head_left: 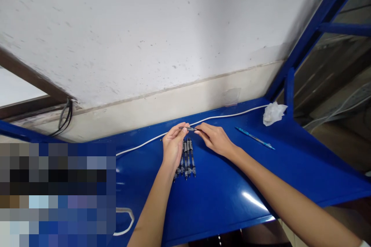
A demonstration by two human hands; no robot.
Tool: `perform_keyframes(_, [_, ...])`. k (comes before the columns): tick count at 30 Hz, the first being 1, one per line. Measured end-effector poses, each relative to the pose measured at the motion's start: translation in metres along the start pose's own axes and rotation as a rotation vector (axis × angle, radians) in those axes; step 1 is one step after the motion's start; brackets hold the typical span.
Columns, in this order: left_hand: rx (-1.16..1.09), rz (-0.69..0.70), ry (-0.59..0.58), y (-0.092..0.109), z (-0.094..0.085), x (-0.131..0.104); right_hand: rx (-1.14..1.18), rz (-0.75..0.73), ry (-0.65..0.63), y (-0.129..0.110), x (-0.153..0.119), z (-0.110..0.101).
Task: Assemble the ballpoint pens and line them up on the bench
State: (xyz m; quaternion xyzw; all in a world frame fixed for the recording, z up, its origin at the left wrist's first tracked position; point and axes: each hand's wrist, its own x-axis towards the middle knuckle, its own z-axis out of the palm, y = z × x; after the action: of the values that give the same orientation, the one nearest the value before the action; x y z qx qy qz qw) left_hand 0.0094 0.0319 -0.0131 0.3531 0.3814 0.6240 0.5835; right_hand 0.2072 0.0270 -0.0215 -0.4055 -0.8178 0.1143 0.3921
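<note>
A dark pen (189, 129) is held level between both hands above the blue table. My left hand (174, 142) has its fingers and thumb closed on the pen's left part. At the pen's right end, my right hand (213, 136) pinches it with thumb and fingertips. Just below the hands, several dark pens (188, 158) lie side by side on the table, their lower ends covered by clear pieces; my left hand and wrist partly hide the leftmost ones.
The blue table (211, 193) meets a pale wall behind. A white cable (232, 115) runs along its back. On the right lie a light-blue pen (254, 137) and crumpled white plastic (274, 114). A blue frame (290, 88) stands at the right. Pixelation covers the lower left.
</note>
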Motion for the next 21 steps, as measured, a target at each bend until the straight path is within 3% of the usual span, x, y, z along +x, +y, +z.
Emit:
perform_keyframes(14, [-0.091,0.022,0.016,0.0003,-0.0014,0.0017,0.128,0.134,0.014,-0.0039,0.0025,-0.0015])
perform_keyframes(21, [-0.079,0.046,0.001,0.0029,-0.0025,0.0026,0.393,0.232,0.031,-0.0087,0.0092,-0.0069])
